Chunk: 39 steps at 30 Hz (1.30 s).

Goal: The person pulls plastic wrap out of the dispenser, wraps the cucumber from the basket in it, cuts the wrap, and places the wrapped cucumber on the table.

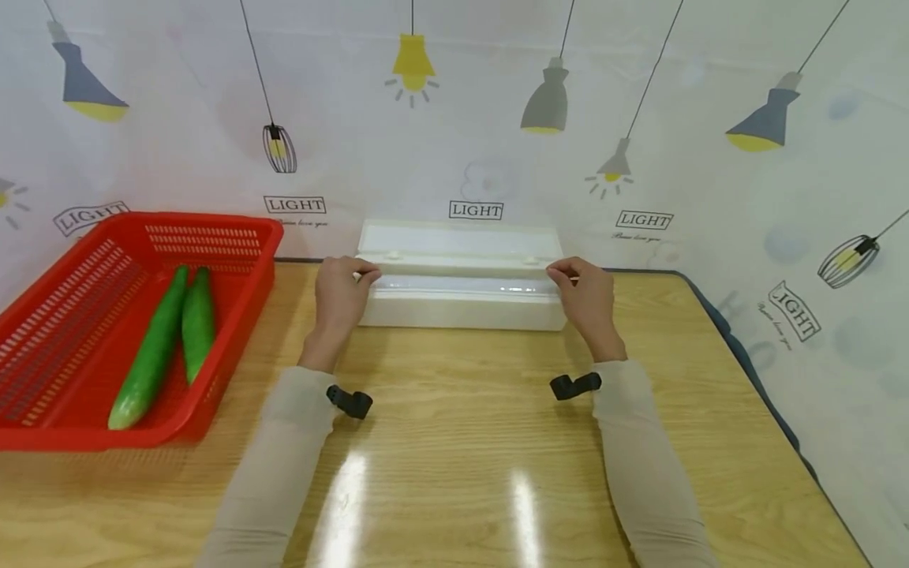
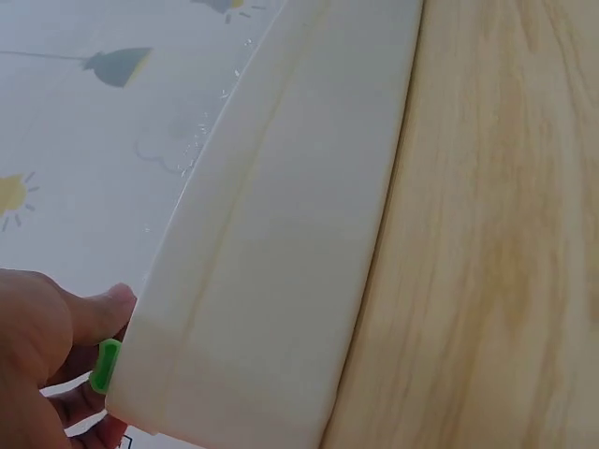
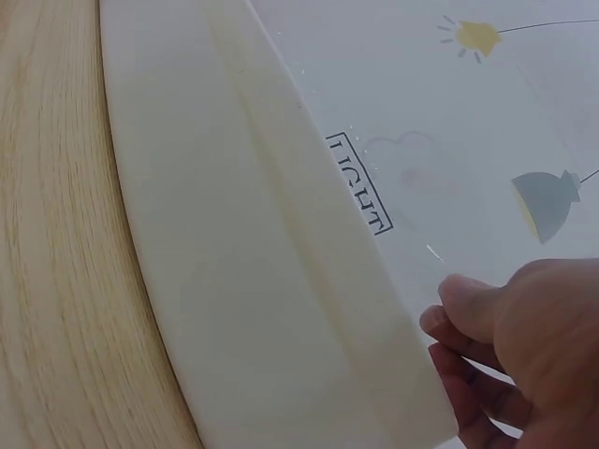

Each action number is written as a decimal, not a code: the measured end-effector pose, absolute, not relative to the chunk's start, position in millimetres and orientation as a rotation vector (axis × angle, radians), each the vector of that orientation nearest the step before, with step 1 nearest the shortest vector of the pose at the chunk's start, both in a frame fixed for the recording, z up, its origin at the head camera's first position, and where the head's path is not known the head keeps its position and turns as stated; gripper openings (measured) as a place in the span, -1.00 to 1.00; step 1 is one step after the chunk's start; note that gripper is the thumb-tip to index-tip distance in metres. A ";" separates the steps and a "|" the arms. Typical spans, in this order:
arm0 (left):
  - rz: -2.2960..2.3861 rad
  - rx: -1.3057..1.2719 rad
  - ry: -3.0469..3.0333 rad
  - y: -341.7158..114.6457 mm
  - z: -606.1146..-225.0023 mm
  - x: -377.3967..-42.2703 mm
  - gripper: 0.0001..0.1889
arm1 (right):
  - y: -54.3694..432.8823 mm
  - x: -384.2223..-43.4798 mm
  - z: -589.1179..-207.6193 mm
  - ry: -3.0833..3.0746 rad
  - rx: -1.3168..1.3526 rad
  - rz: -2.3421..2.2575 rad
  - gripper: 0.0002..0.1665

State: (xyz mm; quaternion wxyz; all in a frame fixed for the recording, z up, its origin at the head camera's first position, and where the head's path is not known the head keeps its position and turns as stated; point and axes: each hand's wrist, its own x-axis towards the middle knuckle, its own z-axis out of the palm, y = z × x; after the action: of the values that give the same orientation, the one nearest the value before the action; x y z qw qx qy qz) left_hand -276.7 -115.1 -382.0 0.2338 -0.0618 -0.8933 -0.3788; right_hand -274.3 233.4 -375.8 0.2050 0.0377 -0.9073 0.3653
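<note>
A long white cling film dispenser (image 1: pixel 461 314) lies on the table by the wall, its lid (image 1: pixel 461 239) tipped up at the back. Clear cling film (image 1: pixel 461 285) stretches along its opening. At the left end, thumb and forefinger of my left hand (image 1: pixel 342 292) pinch the film's corner. My right hand (image 1: pixel 588 298) pinches the opposite corner at the right end. In the left wrist view, a small green piece (image 2: pixel 106 367) shows at the dispenser's end beside the fingers. Through the film, in the right wrist view, the printed wall shows behind the right hand's fingertips (image 3: pixel 456 290).
A red plastic basket (image 1: pixel 245 331) stands at the left with two long green vegetables (image 1: pixel 158 347), perhaps cucumbers, in it. The wooden table (image 1: pixel 454 442) stretches in front of the dispenser. Behind it rises a wall covering (image 1: pixel 454 126) printed with lamps.
</note>
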 end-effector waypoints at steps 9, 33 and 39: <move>-0.989 -0.164 -2.341 -115.0 -380.2 -283.1 -0.80 | 231.1 -278.5 -375.4 -2.445 0.136 1.032 -0.74; -1.014 -0.198 -2.152 -114.2 -355.3 -273.4 -0.82 | 235.8 -272.2 -353.2 -2.262 0.211 0.926 -0.75; -1.007 -0.223 -2.113 -116.3 -348.6 -270.7 -0.82 | 235.3 -268.0 -346.8 -2.241 0.194 0.918 -0.77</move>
State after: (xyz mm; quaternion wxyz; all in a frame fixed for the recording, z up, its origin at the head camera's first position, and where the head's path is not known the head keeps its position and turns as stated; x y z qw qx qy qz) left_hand -270.7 -116.3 -348.6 0.3849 -0.0876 -0.8294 -0.3952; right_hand -268.0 235.3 -346.8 0.3487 0.0750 -0.8645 0.3542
